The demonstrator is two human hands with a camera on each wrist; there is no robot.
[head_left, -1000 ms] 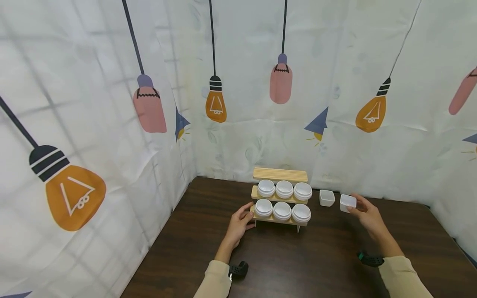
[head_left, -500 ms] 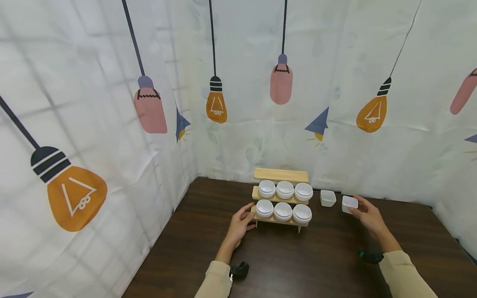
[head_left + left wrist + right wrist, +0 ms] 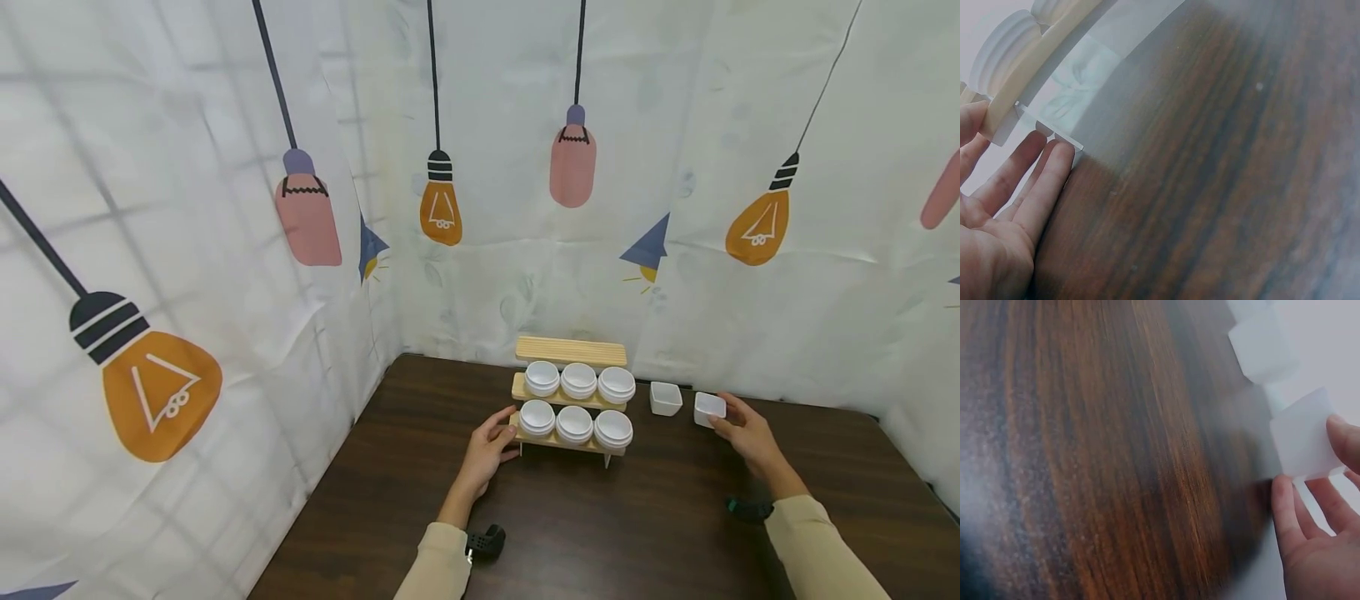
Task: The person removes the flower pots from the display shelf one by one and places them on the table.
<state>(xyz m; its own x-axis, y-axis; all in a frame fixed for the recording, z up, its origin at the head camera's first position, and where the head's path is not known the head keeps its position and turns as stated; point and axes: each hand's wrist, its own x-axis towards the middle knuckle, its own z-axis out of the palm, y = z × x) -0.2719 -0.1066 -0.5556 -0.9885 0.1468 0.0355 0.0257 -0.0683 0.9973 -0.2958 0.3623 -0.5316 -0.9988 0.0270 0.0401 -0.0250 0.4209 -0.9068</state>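
Note:
A three-tier wooden rack [image 3: 572, 351] stands on the table, with white round bowls [image 3: 574, 425] in rows of three on its lower and middle tiers. My left hand [image 3: 484, 454] grips the left end of the lowest tier. In the left wrist view, the thumb meets the shelf end [image 3: 999, 125], while other fingertips lie by the clear leg [image 3: 1050, 127]. To the right of the rack, my right hand [image 3: 752, 437] pinches a small white square dish [image 3: 709, 409] between thumb and fingers. A matching square dish [image 3: 665, 398] stands between it and the rack.
The dark wood table [image 3: 600, 517] runs back to a white curtain [image 3: 495, 292] printed with lamps, close behind the rack and dishes. The rack's top tier holds no bowls. A black band sits on each wrist.
The square dish in my right hand has shifted slightly right, a little farther from the other dish. My left hand keeps its place on the rack. The head view has turned slightly.

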